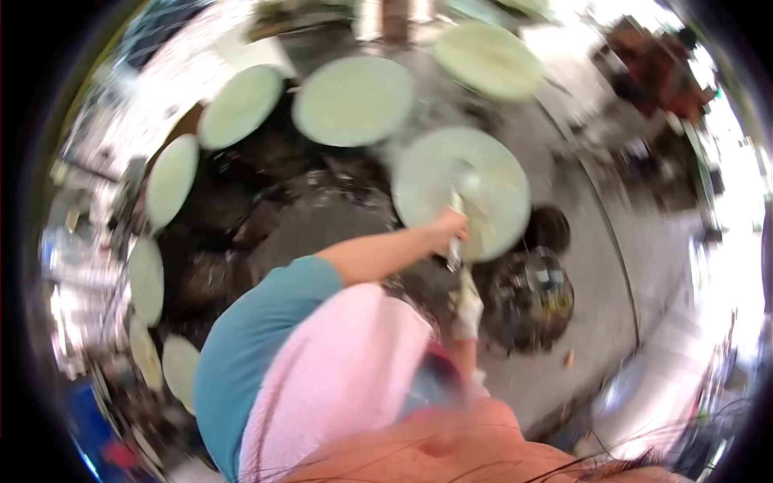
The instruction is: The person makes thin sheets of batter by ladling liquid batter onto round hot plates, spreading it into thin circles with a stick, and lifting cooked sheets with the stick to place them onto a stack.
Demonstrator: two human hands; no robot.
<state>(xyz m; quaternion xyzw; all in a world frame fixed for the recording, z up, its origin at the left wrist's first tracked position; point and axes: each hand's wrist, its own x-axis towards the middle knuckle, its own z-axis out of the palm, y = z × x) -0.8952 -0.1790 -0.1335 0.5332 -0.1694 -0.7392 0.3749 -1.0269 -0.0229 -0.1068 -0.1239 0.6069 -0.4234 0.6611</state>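
Note:
My left hand [451, 228], bare below a teal sleeve, is wrapped around the handle of a ladle [456, 201]. The ladle's blurred bowl lies over a large round pale-green disc [427, 165], whose material I cannot tell. Below it, my right hand [466, 310] wears a whitish glove and is closed around a thin pale stick [467, 278]. This stick reaches up to the lower part of the same disc. Motion blur hides where the ladle and stick touch the surface.
Several similar discs [354, 101] curve around a dark, wet-looking area on the left. Beside my right hand stands a shiny round metal pot [531, 298], with a small dark round vessel [549, 229] above it. Reddish-brown clutter [652, 68] lies at upper right.

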